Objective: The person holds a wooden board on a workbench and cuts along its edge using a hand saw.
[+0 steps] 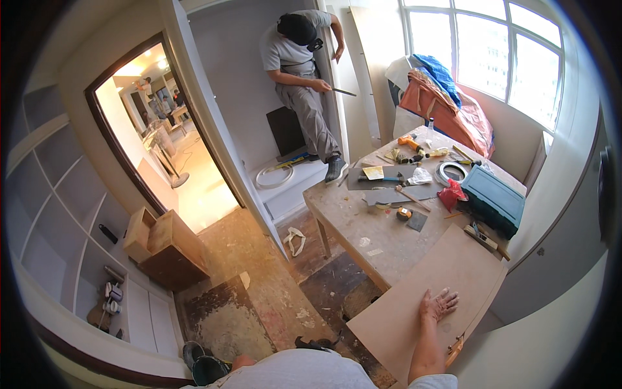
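Plain brown board [398, 311] lies flat under my right grip [439, 305]

The board is directly beneath my right grip, which rests a little to the right of its middle; my forearm [425, 347] crosses the near part. My right grip is spread, fingers apart, laid palm down and clasping nothing. My left grip is out of view, so I cannot tell its state. The board is thin and light brown, with straight edges and a plain face. Its long axis runs slantwise, from lower left near me to upper right away from me. The far part lies over the counter [346, 219]; the near left corner juts past the counter's edge. Just by the far end lies a hand plane [481, 238], with a green toolbox [490, 196] beyond. To the left are a red bag [451, 195], a tape measure [403, 214] and, farther off, an orange drill [409, 141]. Beyond the counter, a person [299, 61] stands in an alcove, holding a thin dark tool [344, 92].
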Tool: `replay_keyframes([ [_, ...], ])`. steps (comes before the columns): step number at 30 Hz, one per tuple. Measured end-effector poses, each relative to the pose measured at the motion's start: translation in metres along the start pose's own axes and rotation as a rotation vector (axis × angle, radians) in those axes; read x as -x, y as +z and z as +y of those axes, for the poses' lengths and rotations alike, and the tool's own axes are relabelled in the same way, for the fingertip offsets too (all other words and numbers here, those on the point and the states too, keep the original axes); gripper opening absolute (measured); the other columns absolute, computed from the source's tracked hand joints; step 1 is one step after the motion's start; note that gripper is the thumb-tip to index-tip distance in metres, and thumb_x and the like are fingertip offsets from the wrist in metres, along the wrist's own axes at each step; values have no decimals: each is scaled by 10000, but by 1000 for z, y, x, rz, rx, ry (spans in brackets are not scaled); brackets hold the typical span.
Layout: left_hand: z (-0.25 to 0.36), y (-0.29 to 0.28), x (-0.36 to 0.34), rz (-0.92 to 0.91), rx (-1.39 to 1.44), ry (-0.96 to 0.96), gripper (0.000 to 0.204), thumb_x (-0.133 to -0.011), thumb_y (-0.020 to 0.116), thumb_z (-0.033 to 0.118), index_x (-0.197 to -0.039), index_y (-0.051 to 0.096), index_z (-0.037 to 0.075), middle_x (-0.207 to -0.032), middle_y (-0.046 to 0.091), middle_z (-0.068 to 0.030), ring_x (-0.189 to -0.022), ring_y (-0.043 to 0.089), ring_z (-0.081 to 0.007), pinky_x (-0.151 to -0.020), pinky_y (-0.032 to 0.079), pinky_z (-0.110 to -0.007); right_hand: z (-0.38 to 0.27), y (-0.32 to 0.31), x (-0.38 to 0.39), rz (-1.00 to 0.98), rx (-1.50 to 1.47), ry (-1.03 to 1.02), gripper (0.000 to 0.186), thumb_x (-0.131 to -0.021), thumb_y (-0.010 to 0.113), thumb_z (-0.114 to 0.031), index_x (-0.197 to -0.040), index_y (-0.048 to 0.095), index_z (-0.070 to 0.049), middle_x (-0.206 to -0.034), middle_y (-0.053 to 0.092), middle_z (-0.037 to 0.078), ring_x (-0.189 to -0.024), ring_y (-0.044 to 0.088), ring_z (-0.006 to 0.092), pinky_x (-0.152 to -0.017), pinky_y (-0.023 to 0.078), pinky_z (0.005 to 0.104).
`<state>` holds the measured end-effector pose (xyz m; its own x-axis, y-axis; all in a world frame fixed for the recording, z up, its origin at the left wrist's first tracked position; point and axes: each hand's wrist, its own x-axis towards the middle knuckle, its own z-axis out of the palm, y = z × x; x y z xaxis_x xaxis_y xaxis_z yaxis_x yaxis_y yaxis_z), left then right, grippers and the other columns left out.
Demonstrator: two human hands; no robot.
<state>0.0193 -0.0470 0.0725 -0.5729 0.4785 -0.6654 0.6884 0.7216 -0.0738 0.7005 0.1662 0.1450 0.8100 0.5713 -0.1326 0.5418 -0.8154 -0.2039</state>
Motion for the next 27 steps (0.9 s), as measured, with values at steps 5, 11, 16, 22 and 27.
replay_keyframes([
  [5, 3, -3, 6, -30, -1, -54, 470, -941, 757, 418, -902, 760, -50, -865, 734, -235, -817, 713, -381, -728, 533, -518, -2, -2, 3, -1, -14, -4, 919, -1015, 514, -645, -1689, 303, -57, -1768, 146, 279, -1646, 78, 455, -1319, 51, 599],
  [11, -4, 9, -1, 6, -31, 26, 459, -906, 781, 430, -962, 784, -26, -1007, 756, -256, -959, 732, -415, -810, 554, -537, 5, 1, -2, 19, -34, -3, 925, -1007, 532, -644, -1681, 317, -49, -1760, 152, 294, -1641, 88, 469, -1318, 48, 604],
  [16, -23, 19, -10, -11, -47, 295, 491, -879, 748, 508, -1037, 814, 48, -1088, 752, -270, -1095, 721, -436, -899, 564, -553, 0, 0, -6, 12, -35, -14, 936, -1002, 536, -652, -1678, 314, -44, -1761, 157, 292, -1643, 88, 464, -1318, 44, 609],
  [22, -41, 43, -31, 34, -49, 217, 490, -814, 765, 483, -1077, 821, 73, -1118, 770, -231, -1094, 736, -415, -890, 578, -533, -4, 9, -4, 21, -18, -11, 923, -1003, 537, -661, -1673, 321, -64, -1759, 177, 290, -1643, 120, 456, -1307, 116, 622],
  [27, -35, 50, -34, 84, -34, 145, 437, -776, 754, 399, -1095, 838, 112, -1127, 797, -173, -1074, 763, -390, -866, 602, -506, 5, 20, -4, 64, 62, -26, 928, -997, 533, -686, -1668, 338, -76, -1735, 234, 310, -1612, 191, 498, -1273, 165, 670],
])
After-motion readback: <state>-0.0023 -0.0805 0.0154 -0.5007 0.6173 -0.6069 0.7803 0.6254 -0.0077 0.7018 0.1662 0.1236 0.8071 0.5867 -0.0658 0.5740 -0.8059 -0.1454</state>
